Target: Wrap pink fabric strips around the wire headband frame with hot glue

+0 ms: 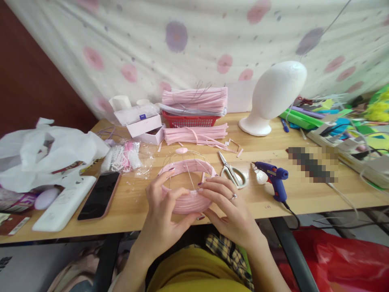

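Observation:
A pink wrapped ring with thin wire arches [188, 166] rests on the wooden table [304, 194] near its front edge. My left hand [162, 215] grips the ring's near left side, thumb inside and fingers curled over the rim. My right hand [226, 205], wearing a ring, presses its fingers on the ring's near right side and pinches a small pink strip end against it. Both hands are closed on the ring.
Scissors [232, 173] and a blue glue gun [275, 178] lie right of the ring. Pink strips [197, 134], a red basket [190, 120] and a white foam head [273, 95] stand behind. A phone [99, 195], white box [62, 207] and plastic bags [45, 152] lie left.

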`<action>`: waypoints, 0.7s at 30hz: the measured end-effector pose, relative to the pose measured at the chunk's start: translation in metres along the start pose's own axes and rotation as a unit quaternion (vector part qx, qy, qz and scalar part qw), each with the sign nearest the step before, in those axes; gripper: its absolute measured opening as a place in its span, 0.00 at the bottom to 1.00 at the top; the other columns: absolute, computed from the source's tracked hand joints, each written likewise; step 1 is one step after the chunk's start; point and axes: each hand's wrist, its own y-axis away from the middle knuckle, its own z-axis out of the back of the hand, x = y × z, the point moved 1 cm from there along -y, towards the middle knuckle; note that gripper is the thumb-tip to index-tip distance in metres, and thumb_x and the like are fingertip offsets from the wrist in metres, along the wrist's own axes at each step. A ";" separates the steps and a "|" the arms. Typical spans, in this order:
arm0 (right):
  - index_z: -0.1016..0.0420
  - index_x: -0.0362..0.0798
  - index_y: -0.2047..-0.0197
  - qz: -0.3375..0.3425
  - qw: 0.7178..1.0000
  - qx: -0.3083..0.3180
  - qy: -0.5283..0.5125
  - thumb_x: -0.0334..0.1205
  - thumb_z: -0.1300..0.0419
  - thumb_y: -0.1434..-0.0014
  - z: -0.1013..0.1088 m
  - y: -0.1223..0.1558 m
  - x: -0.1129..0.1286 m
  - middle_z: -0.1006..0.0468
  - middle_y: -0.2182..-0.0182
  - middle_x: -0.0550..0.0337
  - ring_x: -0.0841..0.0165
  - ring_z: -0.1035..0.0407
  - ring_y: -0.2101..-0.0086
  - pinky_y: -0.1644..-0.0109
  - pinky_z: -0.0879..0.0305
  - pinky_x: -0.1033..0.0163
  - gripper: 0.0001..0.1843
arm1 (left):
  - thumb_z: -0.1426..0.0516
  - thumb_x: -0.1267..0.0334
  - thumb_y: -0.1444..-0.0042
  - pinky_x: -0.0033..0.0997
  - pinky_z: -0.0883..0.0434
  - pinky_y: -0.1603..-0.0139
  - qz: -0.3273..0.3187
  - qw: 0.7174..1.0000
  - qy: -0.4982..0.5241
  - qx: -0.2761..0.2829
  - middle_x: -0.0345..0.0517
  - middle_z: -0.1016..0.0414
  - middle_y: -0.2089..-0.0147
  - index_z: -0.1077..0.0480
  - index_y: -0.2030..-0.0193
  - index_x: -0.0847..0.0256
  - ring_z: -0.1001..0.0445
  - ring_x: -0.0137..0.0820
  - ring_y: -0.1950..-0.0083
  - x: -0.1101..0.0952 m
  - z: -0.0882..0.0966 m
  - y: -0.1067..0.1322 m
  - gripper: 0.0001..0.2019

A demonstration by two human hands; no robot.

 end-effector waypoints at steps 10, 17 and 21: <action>0.32 0.51 0.41 -0.002 1.000 -0.002 0.000 0.24 0.41 0.40 0.000 -0.001 0.001 0.21 0.51 0.52 0.58 0.29 0.48 0.42 0.28 0.45 0.26 | 0.36 0.64 0.42 0.54 0.33 0.37 0.011 1.000 0.010 0.003 0.56 0.47 0.33 0.36 0.48 0.54 0.43 0.49 0.31 -0.001 -0.002 0.003 0.18; 0.32 0.49 0.42 0.004 1.000 0.005 0.006 0.24 0.41 0.40 0.000 0.000 0.001 0.21 0.51 0.51 0.58 0.30 0.48 0.42 0.29 0.45 0.24 | 0.37 0.66 0.42 0.50 0.34 0.35 0.041 0.998 0.034 0.016 0.54 0.45 0.34 0.35 0.49 0.54 0.44 0.45 0.30 -0.002 0.001 0.002 0.16; 0.33 0.51 0.41 0.006 1.000 -0.002 0.011 0.25 0.41 0.39 0.000 -0.001 0.002 0.21 0.51 0.52 0.58 0.29 0.49 0.44 0.28 0.45 0.24 | 0.38 0.65 0.41 0.50 0.35 0.35 0.064 0.996 0.064 0.008 0.52 0.40 0.36 0.34 0.51 0.54 0.40 0.44 0.31 -0.008 0.003 -0.003 0.13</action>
